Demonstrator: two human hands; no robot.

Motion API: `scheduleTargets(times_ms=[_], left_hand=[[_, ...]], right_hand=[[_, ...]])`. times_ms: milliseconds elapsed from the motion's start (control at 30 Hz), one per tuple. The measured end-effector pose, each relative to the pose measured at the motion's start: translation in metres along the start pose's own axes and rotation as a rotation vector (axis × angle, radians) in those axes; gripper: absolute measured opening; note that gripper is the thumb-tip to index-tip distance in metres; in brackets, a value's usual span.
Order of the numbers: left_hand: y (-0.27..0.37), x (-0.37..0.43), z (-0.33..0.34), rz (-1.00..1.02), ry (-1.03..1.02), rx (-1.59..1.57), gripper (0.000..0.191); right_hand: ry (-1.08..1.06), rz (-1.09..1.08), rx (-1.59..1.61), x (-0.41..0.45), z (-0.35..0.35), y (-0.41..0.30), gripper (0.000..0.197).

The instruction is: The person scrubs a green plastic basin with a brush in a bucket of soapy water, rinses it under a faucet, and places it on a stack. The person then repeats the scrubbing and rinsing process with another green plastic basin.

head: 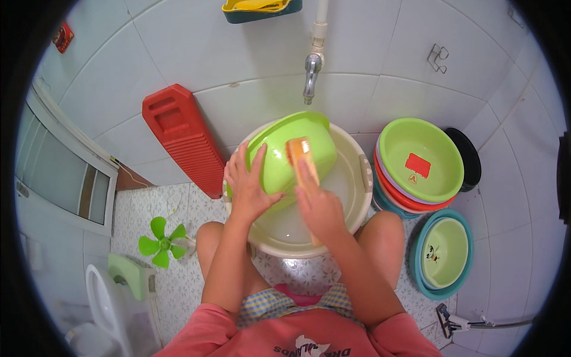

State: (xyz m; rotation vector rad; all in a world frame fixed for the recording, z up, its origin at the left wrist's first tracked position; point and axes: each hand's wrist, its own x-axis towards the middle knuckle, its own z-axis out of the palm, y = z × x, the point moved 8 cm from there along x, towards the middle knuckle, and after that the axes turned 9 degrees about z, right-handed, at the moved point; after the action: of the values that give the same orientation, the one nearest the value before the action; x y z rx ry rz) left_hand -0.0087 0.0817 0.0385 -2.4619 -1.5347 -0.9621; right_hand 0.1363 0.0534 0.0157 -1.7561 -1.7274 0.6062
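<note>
A green plastic basin [285, 156] is tilted on its side inside a large cream plastic tub [308, 253] that holds cloudy water. My left hand [250, 183] steadies the basin, its fingers spread over the wet outer surface and towards the rim. In my right hand [319, 207] is an orange-handled scrubbing brush [304, 160], its reddish bristles against the basin's outside. The brush and hand are slightly blurred.
A chrome faucet [311, 80] hangs above the tub. A red washboard [185, 138] leans at the left, near a green fan [164, 244]. Stacked basins [419, 160] and nested bowls [446, 254] stand at the right, with a squeegee-like tool [453, 321] below.
</note>
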Motion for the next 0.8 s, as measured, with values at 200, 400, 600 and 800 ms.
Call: scheduleTargets(times_ms=[200, 400, 600, 800], left_hand=[[-0.012, 0.002, -0.002, -0.040, 0.026, 0.010, 0.105], [-0.027, 0.005, 0.004, -0.032, 0.066, 0.029, 0.105], [-0.036, 0.009, 0.002, -0.067, -0.008, -0.015, 0.107], [-0.038, 0.011, 0.008, -0.100, -0.040, -0.026, 0.109]], right_hand=[[0.069, 0.065, 0.179, 0.016, -0.002, 0.015, 0.056], [-0.009, -0.174, 0.023, -0.012, 0.042, -0.005, 0.061], [-0.013, 0.013, 0.121, 0.029, 0.034, 0.023, 0.062], [0.090, 0.037, 0.343, 0.043, 0.030, 0.046, 0.060]])
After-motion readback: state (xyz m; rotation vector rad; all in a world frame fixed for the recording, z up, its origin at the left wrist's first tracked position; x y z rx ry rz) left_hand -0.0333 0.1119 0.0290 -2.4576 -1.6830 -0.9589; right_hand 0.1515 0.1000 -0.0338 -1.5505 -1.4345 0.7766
